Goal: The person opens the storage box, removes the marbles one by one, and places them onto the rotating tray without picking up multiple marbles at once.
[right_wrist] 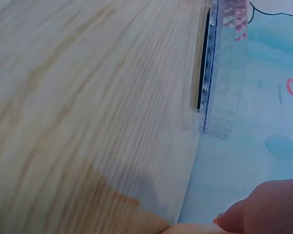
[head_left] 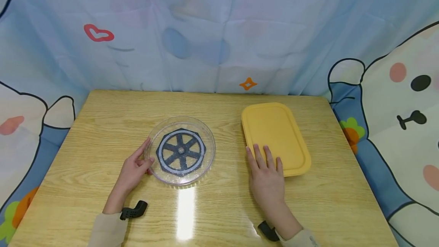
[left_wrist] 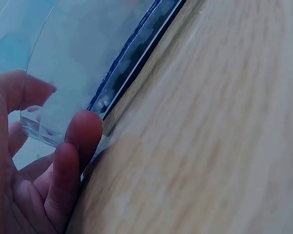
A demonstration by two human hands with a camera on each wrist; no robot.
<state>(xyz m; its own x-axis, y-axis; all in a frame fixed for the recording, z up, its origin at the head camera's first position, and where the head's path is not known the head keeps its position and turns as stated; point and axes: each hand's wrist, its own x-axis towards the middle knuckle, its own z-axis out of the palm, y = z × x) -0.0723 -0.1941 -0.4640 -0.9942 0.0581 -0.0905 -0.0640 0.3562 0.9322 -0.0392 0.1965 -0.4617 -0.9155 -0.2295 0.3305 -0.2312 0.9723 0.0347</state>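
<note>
At the left of the wooden table, a clear round tray (head_left: 205,151) with a ridged wall shows a dark, spoked octagonal base through its floor. My left hand (head_left: 135,169) grips its left rim, thumb at the near side and fingers along the edge. The left wrist view shows the fingers (left_wrist: 83,134) curled about the clear wall (left_wrist: 73,63), low over the tabletop. To the right lies a yellow rectangular lid (head_left: 272,132), tilted slightly from straight. My right hand (head_left: 268,180) rests on its near left corner, palm down with fingers straight and slightly spread.
The wooden table (head_left: 226,201) reaches back to a pale blue printed curtain (head_left: 192,41). Black wrist bands sit on the left wrist (head_left: 133,210) and the right wrist (head_left: 268,231). A bright light reflection lies in front of the tray.
</note>
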